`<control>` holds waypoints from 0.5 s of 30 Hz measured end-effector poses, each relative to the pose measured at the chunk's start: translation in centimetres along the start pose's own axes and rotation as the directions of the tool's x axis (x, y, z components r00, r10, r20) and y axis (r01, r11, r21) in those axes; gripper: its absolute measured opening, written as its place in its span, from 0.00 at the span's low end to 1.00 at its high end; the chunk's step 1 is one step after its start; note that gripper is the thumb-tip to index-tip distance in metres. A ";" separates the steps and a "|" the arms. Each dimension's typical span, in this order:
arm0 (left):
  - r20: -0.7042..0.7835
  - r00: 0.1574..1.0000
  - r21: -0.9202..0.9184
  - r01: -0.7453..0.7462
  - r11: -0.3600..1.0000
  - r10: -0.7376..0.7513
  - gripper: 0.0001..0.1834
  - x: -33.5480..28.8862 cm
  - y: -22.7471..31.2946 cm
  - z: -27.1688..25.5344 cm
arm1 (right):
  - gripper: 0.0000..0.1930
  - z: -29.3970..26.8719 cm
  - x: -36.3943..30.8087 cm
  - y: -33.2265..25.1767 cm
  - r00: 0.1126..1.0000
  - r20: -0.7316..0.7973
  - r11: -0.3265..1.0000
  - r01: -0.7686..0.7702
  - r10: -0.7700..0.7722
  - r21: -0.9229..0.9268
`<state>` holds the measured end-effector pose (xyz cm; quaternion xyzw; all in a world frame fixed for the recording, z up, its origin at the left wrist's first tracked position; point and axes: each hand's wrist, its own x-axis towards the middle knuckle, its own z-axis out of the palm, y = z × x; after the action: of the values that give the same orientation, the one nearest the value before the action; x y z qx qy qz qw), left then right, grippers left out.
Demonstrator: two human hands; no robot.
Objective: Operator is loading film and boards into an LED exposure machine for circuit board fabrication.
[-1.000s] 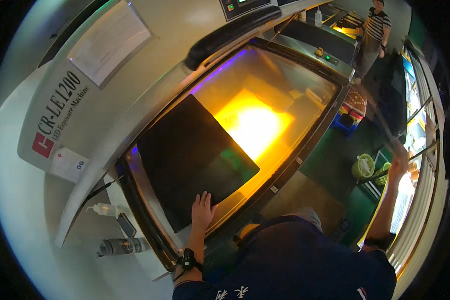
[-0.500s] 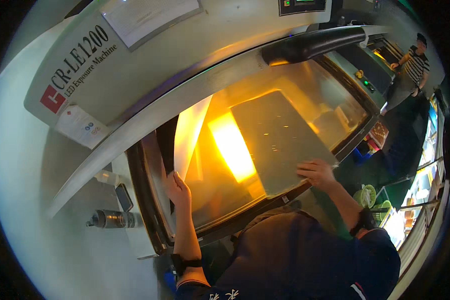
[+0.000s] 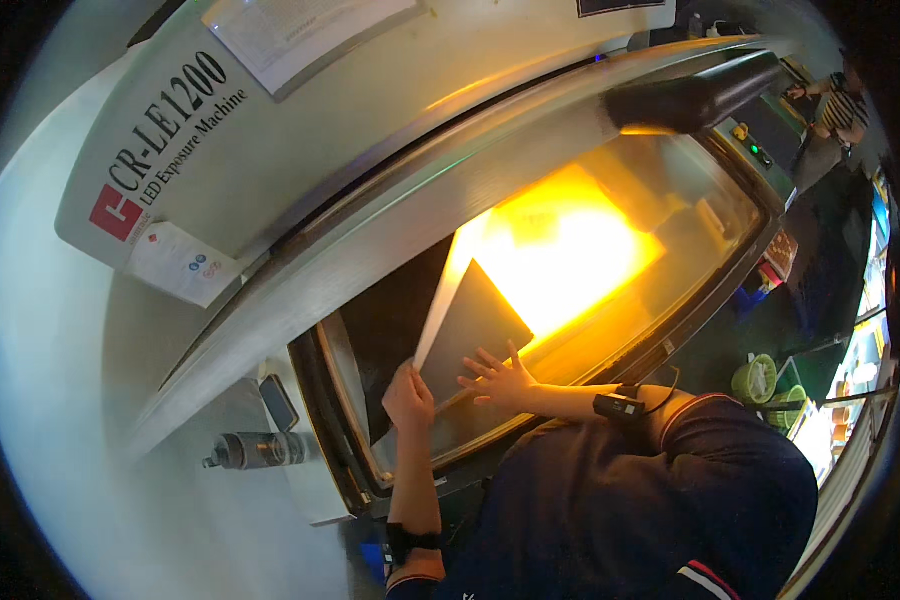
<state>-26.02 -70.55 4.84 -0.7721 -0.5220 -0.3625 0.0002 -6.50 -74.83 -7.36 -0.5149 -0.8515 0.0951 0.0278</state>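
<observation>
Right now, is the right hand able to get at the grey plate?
Probably yes: the right hand, fingers spread, is at the near edge of the grey plate, with nothing visible between them. The left hand holds up the black sheet on the plate's left side.

Grey bottle (image 3: 258,450) near dark phone (image 3: 279,403)

A dark-framed, amber-lit glass bed (image 3: 630,320) bears a flexible black sheet (image 3: 390,320), one edge raised, and a flat grey plate (image 3: 482,315) beside that edge.
</observation>
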 end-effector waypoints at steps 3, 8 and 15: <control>0.156 0.987 -0.039 -0.026 0.999 0.032 0.10 -1.3 0.3 0.5 | 0.32 -0.8 0.3 -0.5 0.999 0.008 0.999 -0.033 0.032 0.026; 0.235 0.964 -0.186 -0.076 0.980 0.120 0.14 -5.3 -0.9 3.2 | 0.31 -2.2 -3.1 2.1 0.997 -0.029 0.996 0.071 -0.070 0.054; 0.660 0.741 0.087 -0.232 0.969 0.118 0.37 -9.7 0.4 5.1 | 0.25 -12.9 -20.9 9.4 0.835 -0.298 0.846 -0.315 0.463 0.431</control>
<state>-24.74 -76.60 -4.20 -0.8926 -0.4422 -0.0264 -0.0837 13.39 -87.31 4.57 -0.6739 -0.6705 0.1504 0.2714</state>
